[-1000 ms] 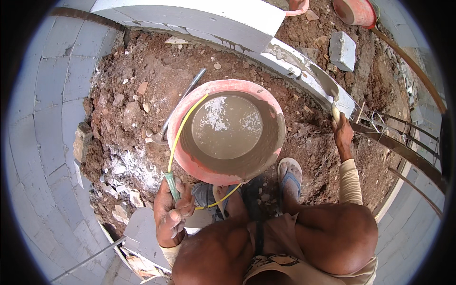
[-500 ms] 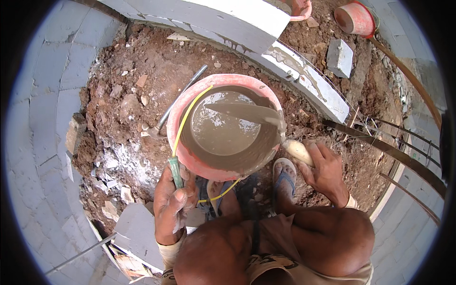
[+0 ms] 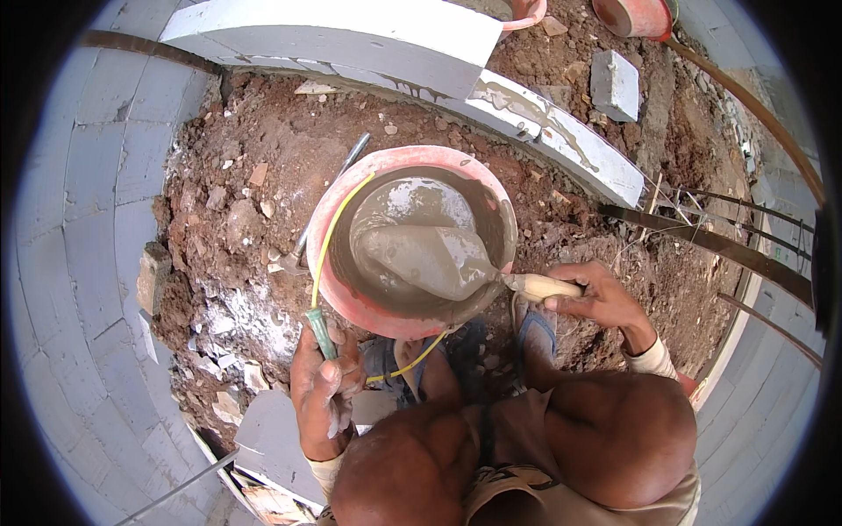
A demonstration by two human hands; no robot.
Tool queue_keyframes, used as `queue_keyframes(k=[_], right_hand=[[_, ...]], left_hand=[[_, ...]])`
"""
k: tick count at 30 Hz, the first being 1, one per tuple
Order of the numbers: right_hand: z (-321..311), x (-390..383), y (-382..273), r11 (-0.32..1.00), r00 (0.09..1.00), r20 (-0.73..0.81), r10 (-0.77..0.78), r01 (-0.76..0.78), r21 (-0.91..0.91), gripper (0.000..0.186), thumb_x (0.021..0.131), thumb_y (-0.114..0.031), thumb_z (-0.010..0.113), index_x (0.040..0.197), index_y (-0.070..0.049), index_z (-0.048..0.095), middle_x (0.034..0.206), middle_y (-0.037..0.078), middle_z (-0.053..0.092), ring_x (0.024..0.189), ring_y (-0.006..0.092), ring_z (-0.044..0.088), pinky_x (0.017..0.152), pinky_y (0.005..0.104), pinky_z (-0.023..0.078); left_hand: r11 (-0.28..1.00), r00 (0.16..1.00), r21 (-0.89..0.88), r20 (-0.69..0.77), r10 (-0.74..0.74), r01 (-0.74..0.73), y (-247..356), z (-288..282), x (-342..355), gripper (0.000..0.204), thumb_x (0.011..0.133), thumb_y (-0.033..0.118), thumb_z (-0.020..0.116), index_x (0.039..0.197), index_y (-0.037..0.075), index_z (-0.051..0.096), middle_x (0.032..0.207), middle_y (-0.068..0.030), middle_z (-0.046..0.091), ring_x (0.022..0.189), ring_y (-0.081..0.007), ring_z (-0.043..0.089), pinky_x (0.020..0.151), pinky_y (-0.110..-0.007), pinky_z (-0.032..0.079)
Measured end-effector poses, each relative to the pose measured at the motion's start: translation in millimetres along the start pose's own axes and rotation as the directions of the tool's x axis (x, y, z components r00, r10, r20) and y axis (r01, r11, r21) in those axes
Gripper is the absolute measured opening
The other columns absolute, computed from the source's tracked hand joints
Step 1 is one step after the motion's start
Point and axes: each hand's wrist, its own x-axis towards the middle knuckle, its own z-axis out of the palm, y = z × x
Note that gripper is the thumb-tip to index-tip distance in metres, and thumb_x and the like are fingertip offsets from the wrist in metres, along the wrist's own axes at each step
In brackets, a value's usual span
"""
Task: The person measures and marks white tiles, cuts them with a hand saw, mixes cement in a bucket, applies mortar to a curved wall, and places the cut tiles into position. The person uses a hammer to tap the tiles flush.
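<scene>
A round red bucket (image 3: 351, 302) with a mortar-smeared rim stands between my hands, partly filled with wet grey mortar (image 3: 419, 197). My left hand (image 3: 326, 377) is closed around the green grip (image 3: 320, 331) of the bucket handle, whose yellow cord (image 3: 331, 223) lies along the rim. In my right hand (image 3: 601, 298) is a trowel with a wooden handle (image 3: 548, 287). Its mortar-coated blade (image 3: 430, 259) lies flat in the bucket, over or on the mortar; I cannot tell how deep it sits.
Beyond the bucket runs a low wall of pale blocks (image 3: 351, 44). A hammer (image 3: 329, 197) lies left of the bucket. A loose block (image 3: 614, 86) and another red bucket (image 3: 633, 17) are at the far right. Bars (image 3: 719, 250) jut in from the right. Rubble covers the soil.
The trowel blade has turned from edge-on to flat and moved nearer to me in the bucket. My right hand has shifted slightly; my left still holds the bucket handle.
</scene>
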Motion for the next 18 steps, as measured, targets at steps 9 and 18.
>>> queue_keyframes(k=[9, 18], right_hand=[[-27, -92, 88, 0.912, 0.863, -0.398, 0.311, -0.153, 0.381, 0.039, 0.088, -0.030, 0.082, 0.113, -0.001, 0.076, 0.088, 0.003, 0.068, 0.073, 0.0121, 0.064, 0.062, 0.0290, 0.049], [-72, -23, 213, 0.704, 0.541, -0.836, -0.091, -0.559, -0.438, 0.050, 0.092, -0.027, 0.074, 0.136, -0.008, 0.062, 0.121, 0.014, 0.070, 0.097, 0.0366, 0.072, 0.087, 0.0476, 0.059]], left_hand=[[0.998, 0.999, 0.034, 0.001, 0.047, -0.047, -2, -4, -2, 0.044, 0.099, 0.044, 0.070, 0.117, 0.009, 0.050, 0.080, 0.0059, 0.037, 0.060, -0.0016, 0.031, 0.047, -0.017, 0.027], [1.000, 0.997, -0.015, -0.069, 0.015, -0.016, -3, -9, -1, 0.043, 0.098, 0.041, 0.070, 0.115, 0.008, 0.049, 0.080, 0.0036, 0.036, 0.061, -0.0036, 0.031, 0.050, -0.018, 0.026]])
